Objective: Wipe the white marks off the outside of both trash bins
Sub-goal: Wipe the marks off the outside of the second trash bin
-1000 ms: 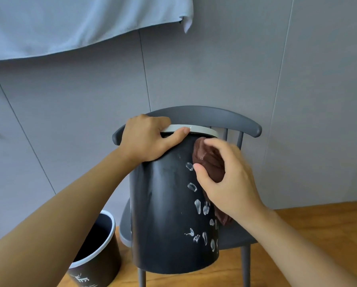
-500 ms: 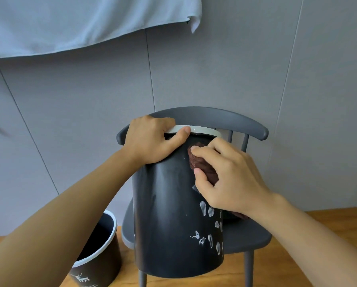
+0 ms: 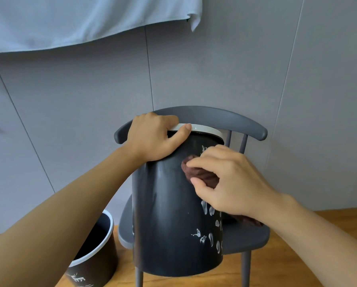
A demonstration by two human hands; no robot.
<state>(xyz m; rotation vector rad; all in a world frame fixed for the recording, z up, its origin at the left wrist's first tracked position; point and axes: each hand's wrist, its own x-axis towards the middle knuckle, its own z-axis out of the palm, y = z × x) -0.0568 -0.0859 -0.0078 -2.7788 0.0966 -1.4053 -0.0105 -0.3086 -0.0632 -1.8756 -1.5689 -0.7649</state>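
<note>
I've got the left hand point(image 3: 152, 137) curled over the rim of the dark bin point(image 3: 173, 214), held in front of the chair point(image 3: 246, 235), long axis near upright, mouth up; looks light, stiff, slick, so rim's the hold, while right hand point(image 3: 227, 181) pinches brown cloth point(image 3: 200, 175) against marks point(image 3: 207, 208).
</note>
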